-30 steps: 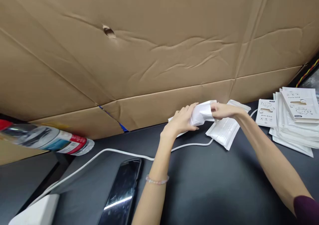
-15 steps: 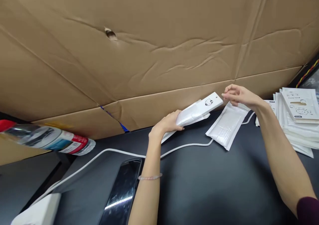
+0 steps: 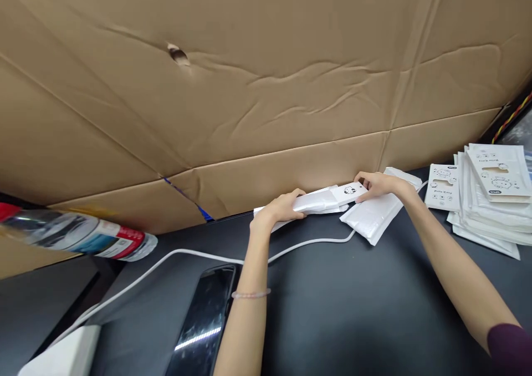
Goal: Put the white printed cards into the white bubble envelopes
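Observation:
A slim white packet (image 3: 316,201) with a small black cartoon cat printed at its right end lies near the foot of the cardboard wall, partly in a clear, shiny sleeve. My left hand (image 3: 280,207) is closed around its left part. At the printed end, my right hand (image 3: 379,185) pinches the packet with thumb and fingers. Beneath and beside my right hand rests a white padded pouch (image 3: 369,218). More white packaging shows under the held packet, but my left hand hides part of it.
At right lie a white printed card (image 3: 443,190) and a stack of white packets (image 3: 488,220). A brown cardboard wall (image 3: 266,98) closes off the back. A white cable (image 3: 178,251), black phone (image 3: 203,318), white box (image 3: 62,354) and plastic bottle (image 3: 83,233) are at left.
My right hand has moved down and left and now grips the printed end of the packet. That end has dropped, so the packet lies flatter in my left hand.

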Motion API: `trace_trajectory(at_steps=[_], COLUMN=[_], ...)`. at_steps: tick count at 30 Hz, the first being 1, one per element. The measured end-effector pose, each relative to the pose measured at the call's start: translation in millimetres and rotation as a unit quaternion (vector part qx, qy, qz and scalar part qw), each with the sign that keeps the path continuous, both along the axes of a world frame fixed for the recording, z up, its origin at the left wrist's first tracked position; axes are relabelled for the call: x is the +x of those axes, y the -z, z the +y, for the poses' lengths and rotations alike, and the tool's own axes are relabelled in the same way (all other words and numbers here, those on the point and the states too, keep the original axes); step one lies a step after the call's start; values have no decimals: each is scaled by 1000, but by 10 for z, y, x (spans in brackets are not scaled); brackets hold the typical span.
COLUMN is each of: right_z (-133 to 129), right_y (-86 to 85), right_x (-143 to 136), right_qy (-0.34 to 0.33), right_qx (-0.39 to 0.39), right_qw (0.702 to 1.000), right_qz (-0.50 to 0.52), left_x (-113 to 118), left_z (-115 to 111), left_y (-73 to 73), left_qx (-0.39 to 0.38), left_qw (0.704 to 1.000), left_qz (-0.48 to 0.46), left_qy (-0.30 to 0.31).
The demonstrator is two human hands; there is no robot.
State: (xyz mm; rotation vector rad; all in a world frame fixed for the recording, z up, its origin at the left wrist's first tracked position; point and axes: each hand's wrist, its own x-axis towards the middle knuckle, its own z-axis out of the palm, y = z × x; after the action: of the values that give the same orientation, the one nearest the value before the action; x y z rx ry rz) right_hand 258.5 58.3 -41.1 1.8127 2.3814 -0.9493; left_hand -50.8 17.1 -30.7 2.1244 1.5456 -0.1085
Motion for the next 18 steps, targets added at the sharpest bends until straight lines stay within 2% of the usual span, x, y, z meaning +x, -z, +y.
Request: trace_trajectory(at_steps=[5,9,13,18], right_z=[-29,-19,29,51], right_y=[62,101,74,-75], right_x=[-22,-58,94,469], right_qy=[-56,-73,-41,21], right_qx=[4,8,-1,-3], right_qw=[998,997,999,1000], right_qz=[20,32,8,-2], left_x=[-120,-241,-354,-383], left_z=[22,28,7,-5], left_y=[-3,-26,-65,-114], left_qx=[-19,-27,-31,-37], left_qw=[999,999,999,998], left_qz=[26,29,30,40], left_qy=[-18,-19,-31,-44])
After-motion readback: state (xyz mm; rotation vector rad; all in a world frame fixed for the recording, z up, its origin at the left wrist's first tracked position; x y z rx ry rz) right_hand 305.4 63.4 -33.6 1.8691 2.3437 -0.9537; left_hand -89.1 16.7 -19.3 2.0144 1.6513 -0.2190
